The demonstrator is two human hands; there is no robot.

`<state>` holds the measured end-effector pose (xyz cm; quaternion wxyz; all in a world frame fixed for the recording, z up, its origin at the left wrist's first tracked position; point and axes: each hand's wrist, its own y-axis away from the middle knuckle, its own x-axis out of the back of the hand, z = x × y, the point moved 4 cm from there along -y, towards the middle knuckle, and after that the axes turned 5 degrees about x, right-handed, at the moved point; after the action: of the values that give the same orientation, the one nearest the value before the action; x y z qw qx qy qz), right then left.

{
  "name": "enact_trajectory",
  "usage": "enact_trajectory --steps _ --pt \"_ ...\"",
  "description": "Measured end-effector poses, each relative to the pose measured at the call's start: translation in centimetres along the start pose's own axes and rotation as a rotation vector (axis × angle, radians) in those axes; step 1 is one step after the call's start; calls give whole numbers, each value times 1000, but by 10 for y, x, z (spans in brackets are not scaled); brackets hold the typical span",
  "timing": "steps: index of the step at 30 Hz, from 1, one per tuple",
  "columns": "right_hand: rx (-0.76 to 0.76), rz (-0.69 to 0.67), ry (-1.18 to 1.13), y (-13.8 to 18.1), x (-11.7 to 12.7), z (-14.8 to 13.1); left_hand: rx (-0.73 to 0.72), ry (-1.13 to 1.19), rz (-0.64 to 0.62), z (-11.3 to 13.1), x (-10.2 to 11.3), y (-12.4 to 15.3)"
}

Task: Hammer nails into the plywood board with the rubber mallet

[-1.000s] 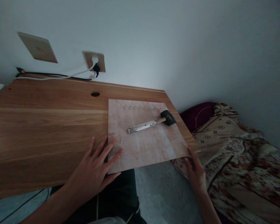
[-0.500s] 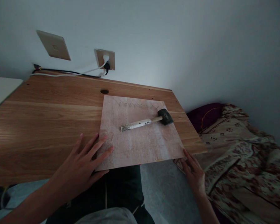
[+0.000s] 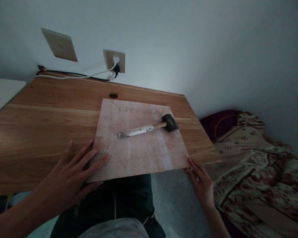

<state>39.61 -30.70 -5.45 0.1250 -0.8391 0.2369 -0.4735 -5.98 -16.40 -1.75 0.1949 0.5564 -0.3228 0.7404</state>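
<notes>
A thin pale wooden board (image 3: 139, 155) lies on the desk, its near edge jutting past the desk's front. On top of it rests a rubber mallet (image 3: 139, 131) with a black head and a worn white-coated handle, the head to the right. Small dark nail-like bits (image 3: 131, 108) form a row near the board's far edge. My left hand (image 3: 76, 168) grips the near left corner, fingers spread on top and thumb at the underside. At the near right corner, my right hand (image 3: 201, 180) pinches the board between thumb and fingers.
The wooden desk (image 3: 52, 122) meets the wall, with a round cable hole (image 3: 113, 95) behind the board. Cables (image 3: 74, 77) run to a wall socket (image 3: 120, 62). A white object (image 3: 5, 94) stands at far left. Patterned bedding (image 3: 253, 165) lies to the right.
Both hands have shifted the board a little to the left, and the mallet has travelled with it. My view has tilted slightly.
</notes>
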Motion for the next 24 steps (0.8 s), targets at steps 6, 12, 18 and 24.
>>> enact_trajectory --steps 6,12,18,24 --pt "78 -5 6 -1 -7 -15 27 22 -4 -16 4 9" --pt "116 -44 11 0 -14 -28 48 -30 -26 -33 7 23" --pt "162 -68 3 0 -21 -44 68 -51 -66 -49 10 35" --pt "185 -79 -11 -1 -24 -54 89 -67 -48 -55 15 43"
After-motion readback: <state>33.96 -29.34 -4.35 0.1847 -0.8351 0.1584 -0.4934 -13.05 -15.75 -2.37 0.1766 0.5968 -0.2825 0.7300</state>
